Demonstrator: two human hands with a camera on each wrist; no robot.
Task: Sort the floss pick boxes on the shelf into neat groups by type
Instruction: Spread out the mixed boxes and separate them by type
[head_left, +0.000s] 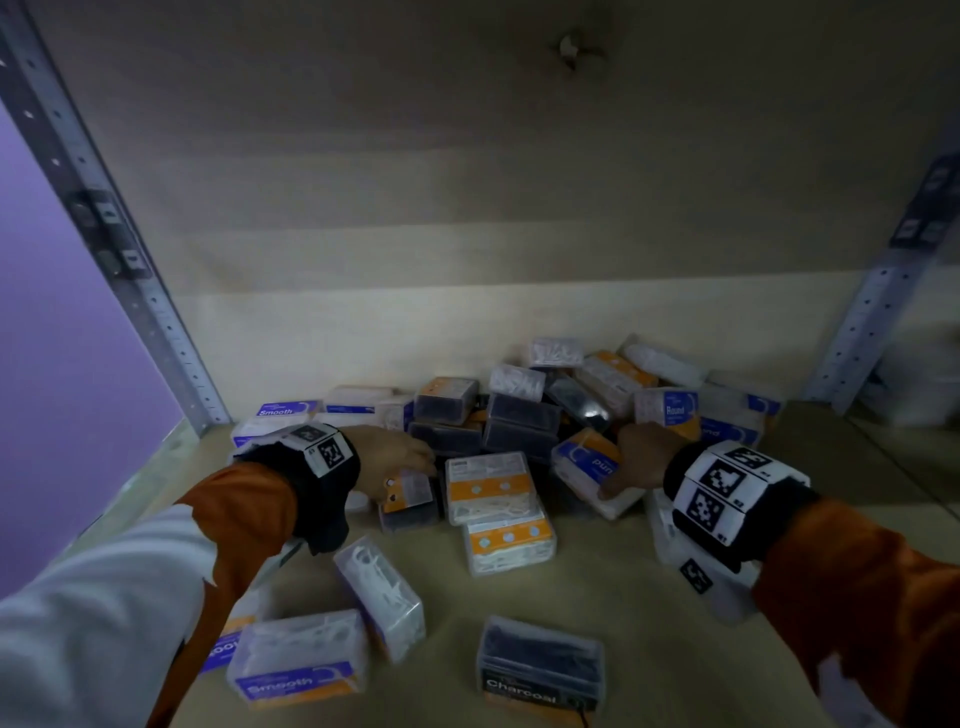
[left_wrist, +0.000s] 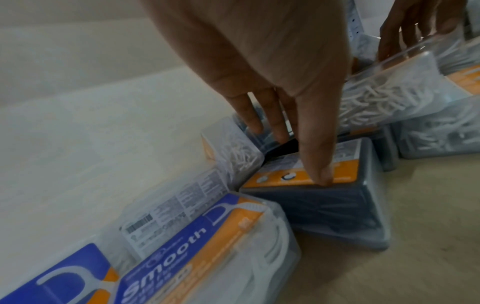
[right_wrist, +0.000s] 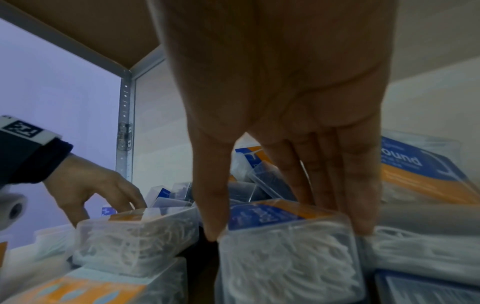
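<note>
A jumbled heap of floss pick boxes (head_left: 524, 410) lies at the back of the shelf. My left hand (head_left: 415, 467) reaches down over a dark charcoal box (head_left: 410, 506) with an orange label at the heap's front left. In the left wrist view the left hand (left_wrist: 291, 153) has its thumb on that box's (left_wrist: 324, 216) orange label and its fingers over the far edge. My right hand (head_left: 618, 467) holds a clear Round box (head_left: 587, 470) of white picks. The right wrist view shows the right hand (right_wrist: 285, 230) gripping this box (right_wrist: 285, 257), thumb on one side, fingers on the other.
Two orange-labelled clear boxes (head_left: 501, 512) lie between my hands. Nearer me lie a Smooth box (head_left: 301, 670), a white-pick box (head_left: 382, 592) and a Charcoal box (head_left: 540, 670). Metal posts stand at left (head_left: 130, 270) and right (head_left: 878, 312). The shelf board (head_left: 623, 587) shows in front.
</note>
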